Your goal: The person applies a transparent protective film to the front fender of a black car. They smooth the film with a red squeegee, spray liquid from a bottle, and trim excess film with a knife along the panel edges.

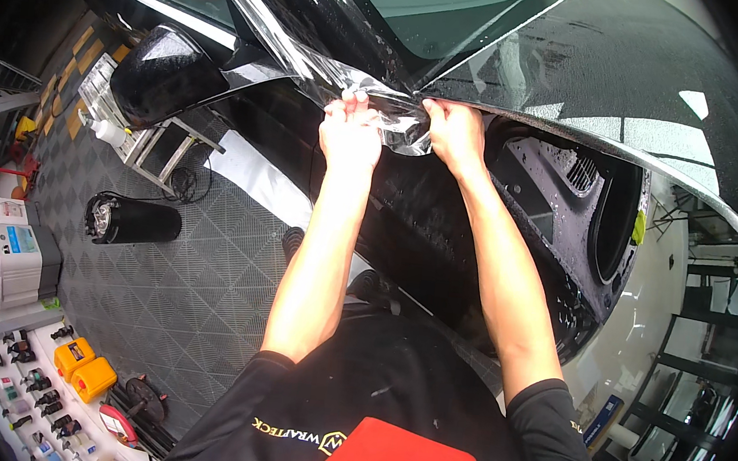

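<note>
A sheet of glossy clear film point(406, 136) hangs loose at the lower end of the windshield pillar of a black car. My left hand point(351, 134) is closed on the film's left side, fingertips pinching it. Its right end is pinched between the thumb and fingers of my right hand point(458, 137), close to the rear corner of the hood point(571, 72). Between my hands the film is creased and sags. More of it runs up the pillar toward the roof. The windshield point(461, 13) lies just beyond, and the hood surface looks wet.
A black side mirror point(166, 76) juts out at left. Below my right arm is an exposed dark inner panel point(542, 189). A step stool point(163, 153) with a white spray bottle point(110, 131), a black cylinder point(134, 220) and yellow containers point(85, 368) stand at left.
</note>
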The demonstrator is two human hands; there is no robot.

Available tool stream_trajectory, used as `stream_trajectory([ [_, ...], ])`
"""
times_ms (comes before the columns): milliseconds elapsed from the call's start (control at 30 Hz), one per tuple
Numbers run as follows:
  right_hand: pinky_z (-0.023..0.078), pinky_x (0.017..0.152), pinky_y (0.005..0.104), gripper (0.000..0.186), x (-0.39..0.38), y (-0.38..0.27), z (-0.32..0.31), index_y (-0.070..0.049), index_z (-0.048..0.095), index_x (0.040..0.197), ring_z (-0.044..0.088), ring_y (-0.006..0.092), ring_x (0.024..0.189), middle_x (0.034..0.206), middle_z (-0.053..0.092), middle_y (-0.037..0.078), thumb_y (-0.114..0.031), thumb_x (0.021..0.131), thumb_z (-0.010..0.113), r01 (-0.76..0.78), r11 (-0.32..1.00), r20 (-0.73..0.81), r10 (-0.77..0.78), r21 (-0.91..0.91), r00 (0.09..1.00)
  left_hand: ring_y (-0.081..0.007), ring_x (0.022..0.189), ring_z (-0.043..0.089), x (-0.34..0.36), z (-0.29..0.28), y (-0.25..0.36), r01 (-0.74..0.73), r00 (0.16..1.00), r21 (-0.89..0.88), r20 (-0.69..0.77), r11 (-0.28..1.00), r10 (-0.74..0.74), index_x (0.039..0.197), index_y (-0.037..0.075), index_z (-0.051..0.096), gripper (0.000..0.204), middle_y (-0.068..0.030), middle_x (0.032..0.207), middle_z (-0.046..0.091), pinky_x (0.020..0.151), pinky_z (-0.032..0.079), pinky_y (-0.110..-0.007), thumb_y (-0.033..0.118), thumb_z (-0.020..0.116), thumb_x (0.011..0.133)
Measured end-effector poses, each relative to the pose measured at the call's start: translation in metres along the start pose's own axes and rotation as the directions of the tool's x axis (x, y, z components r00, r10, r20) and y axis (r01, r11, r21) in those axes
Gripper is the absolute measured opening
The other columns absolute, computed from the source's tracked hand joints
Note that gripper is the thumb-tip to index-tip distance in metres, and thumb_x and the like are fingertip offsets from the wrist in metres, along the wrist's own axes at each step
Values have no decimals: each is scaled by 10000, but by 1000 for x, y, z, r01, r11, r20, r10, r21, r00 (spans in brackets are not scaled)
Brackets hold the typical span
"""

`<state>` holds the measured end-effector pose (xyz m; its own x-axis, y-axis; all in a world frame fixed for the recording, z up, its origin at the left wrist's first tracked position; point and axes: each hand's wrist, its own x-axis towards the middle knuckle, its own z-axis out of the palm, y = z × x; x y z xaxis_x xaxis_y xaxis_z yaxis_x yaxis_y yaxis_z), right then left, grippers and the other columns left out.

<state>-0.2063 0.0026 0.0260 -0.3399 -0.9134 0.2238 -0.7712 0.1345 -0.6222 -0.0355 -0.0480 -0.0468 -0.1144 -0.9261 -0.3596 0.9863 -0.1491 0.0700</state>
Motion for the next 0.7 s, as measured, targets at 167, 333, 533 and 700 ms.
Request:
stream_trajectory([
  [167,568,788,452,297,-4,-7,-3,-44,820,1036,773,354,811,858,780,178,-327,1036,728,-32,998,-20,31,-51,999,-238,1073,730,-3,-9,9,55,992,16,115,998,-56,1017,161,609,199,-3,1129,773,780,522,-403,295,575,1160],
  [333,592,880,496,288,-7,-11,-5,-95,850,1089,784,414,984,989,805,200,-344,1025,720,-58,997,-39,60,57,997,-202,902,692,-16,-1,26,46,962,217,253,975,-101,1099,137,665,227,-11,1006,730,755,508,-384,349,606,1155],
  [533,579,814,472,310,-7,-8,-3,-79,839,1058,774,376,878,906,788,183,-365,1025,726,-73,997,-22,73,6,997,-69,529,488,-29,-6,27,-422,899,704,242,571,365,1027,28,617,217,10,684,521,489,400,-250,169,551,1179],
  [700,517,686,431,344,-6,-6,-1,-35,809,997,660,258,643,726,705,147,-368,1038,728,7,999,-79,-4,36,997,-102,595,527,-18,-17,30,-458,815,852,287,254,503,874,20,645,329,1,696,555,551,415,-314,196,609,1150],
])
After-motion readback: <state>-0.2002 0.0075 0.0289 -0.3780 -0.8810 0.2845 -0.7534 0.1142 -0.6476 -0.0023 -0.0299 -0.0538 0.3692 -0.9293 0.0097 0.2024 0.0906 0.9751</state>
